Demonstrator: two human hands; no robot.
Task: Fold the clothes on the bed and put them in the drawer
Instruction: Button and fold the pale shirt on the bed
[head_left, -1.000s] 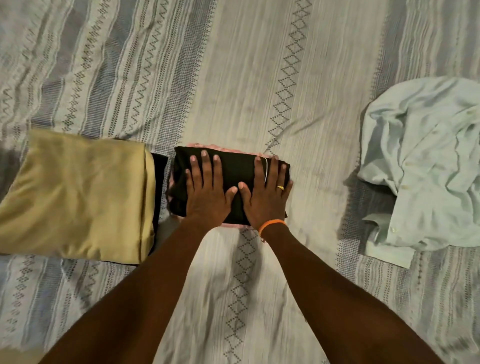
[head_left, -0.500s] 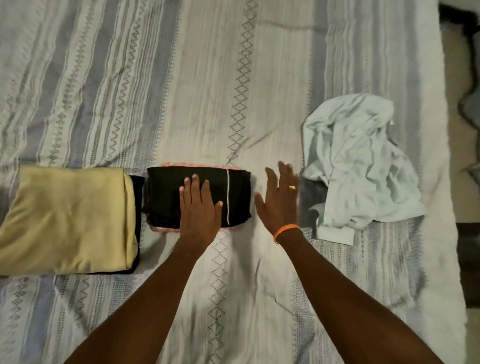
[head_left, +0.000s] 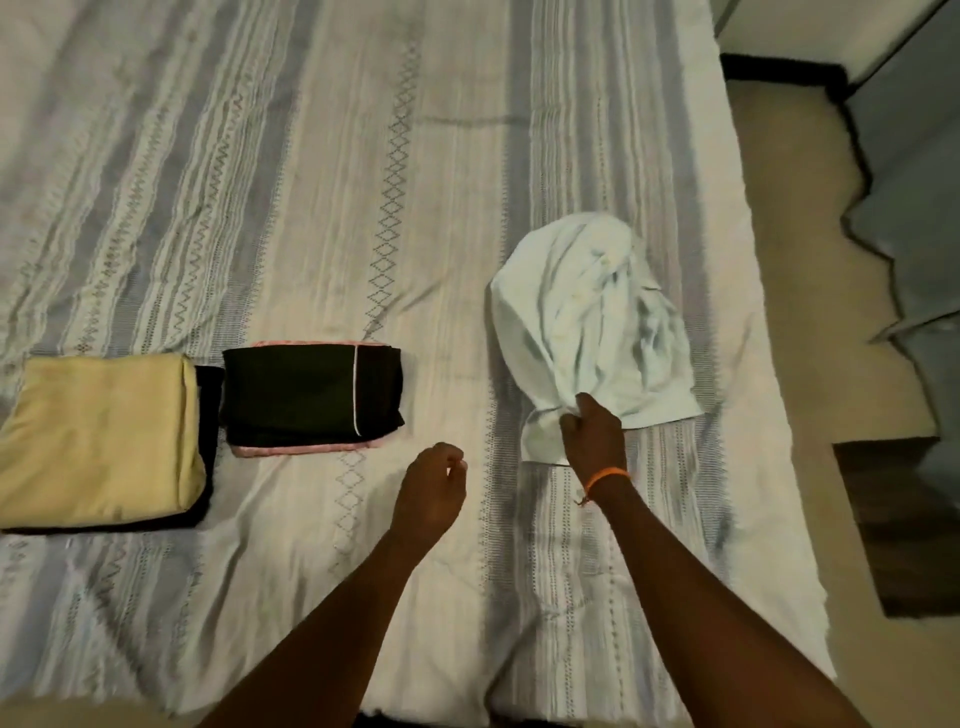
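Observation:
A crumpled pale blue shirt (head_left: 587, 322) lies on the right part of the striped bed (head_left: 363, 182). My right hand (head_left: 592, 434) grips its near edge, fingers curled into the cloth. My left hand (head_left: 434, 486) hovers over the sheet between the shirt and a folded black garment with pink trim (head_left: 311, 397); its fingers hang loosely curled and hold nothing. A folded yellow garment (head_left: 98, 436) lies at the far left on top of a black one, of which only the edge shows.
The bed's right edge runs along a beige floor (head_left: 810, 312). A dark wooden piece (head_left: 904, 525) stands on the floor at the right, with grey furniture (head_left: 914, 171) behind it.
Both hands left the folded black garment. My right hand moved right and took hold of the pale blue shirt. My left hand drew back off the garment. The view shifted right.

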